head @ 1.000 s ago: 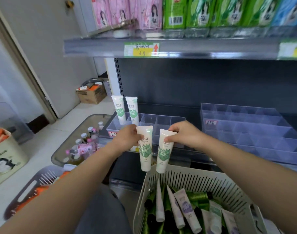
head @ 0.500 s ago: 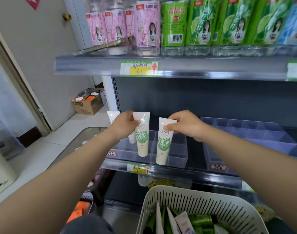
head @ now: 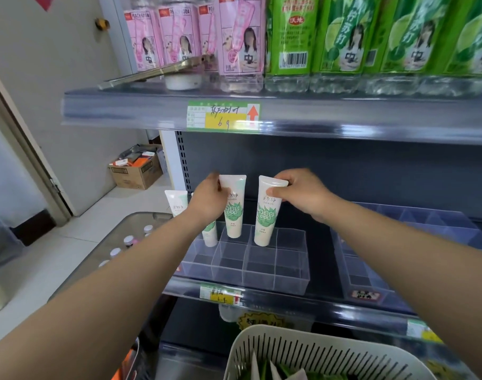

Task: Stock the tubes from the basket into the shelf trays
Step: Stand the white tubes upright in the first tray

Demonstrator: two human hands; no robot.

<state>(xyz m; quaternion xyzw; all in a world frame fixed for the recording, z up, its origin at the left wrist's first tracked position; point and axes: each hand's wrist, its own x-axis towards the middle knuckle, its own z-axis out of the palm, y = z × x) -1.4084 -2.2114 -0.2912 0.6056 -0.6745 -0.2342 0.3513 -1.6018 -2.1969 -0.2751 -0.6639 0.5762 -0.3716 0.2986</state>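
A: Two tubes are in the air just now. The left hand pinches the left tube by its flat crimped top; the right hand does the same with the right tube. Both hang cap-down over the back row of the clear divided tray.

B: Seated yet?

A: I judge not quite. The caps look to be at the level of the cells' rims, and the fingers are closed firmly on both tops, nothing let go.

B: What's already stocked?

A: Two more tubes stand at about nine o'clock from the held pair: a standing tube at the tray's far-left corner and another tube partly hidden behind the left wrist. The front cells look bare.

B: And what's left?

A: Plenty, by my reckoning. The basket at six o'clock holds more, and the second tray at three o'clock looks unfilled.
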